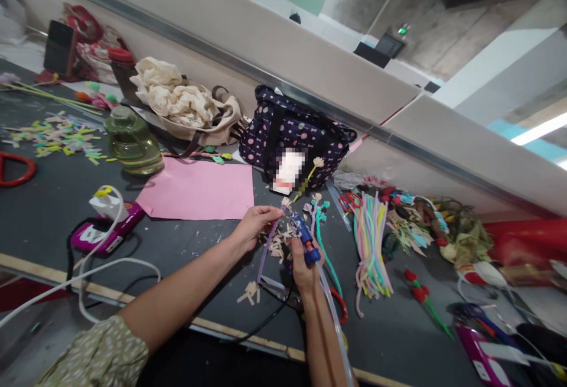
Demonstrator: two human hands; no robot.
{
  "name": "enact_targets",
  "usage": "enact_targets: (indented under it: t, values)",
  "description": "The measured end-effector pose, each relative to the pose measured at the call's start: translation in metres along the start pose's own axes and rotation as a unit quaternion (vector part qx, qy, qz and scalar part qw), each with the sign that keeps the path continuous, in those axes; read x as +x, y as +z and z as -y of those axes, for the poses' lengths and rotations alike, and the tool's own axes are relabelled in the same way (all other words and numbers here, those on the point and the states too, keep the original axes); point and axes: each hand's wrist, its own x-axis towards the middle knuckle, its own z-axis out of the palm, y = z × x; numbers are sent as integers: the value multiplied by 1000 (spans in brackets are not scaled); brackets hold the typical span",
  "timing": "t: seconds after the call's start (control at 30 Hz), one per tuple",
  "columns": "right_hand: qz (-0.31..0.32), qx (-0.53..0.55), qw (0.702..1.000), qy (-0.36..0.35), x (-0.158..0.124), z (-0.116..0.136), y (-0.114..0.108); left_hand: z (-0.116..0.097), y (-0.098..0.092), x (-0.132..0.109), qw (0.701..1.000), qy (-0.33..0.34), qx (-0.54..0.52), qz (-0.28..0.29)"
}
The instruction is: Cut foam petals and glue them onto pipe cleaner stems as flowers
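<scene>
No readable text: green lit sign and red print on clear plastic too small.

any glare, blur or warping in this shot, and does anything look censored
Head view: the ceiling light at the right edge is blown out to white; the scene tilts, stretching toward the sides; the purple box at lower right looks soft; a mosaic patch hides something before the dotted bag; the blue tool reads clearer.

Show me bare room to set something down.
The tabletop looks bare between the pastel stems and red flowers, toward the near side. Another patch, lightly speckled, lies between the pink sheet and left forearm. Crowded: around the right hand and scraps, and along the partition, where bags stand.
</scene>
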Motion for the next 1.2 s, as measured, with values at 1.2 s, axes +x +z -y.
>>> enact_targets:
  t: [1.2]
  values:
    - [-16,1,1000,11,-2,5,1,1,1,-1,999,20,20,31]
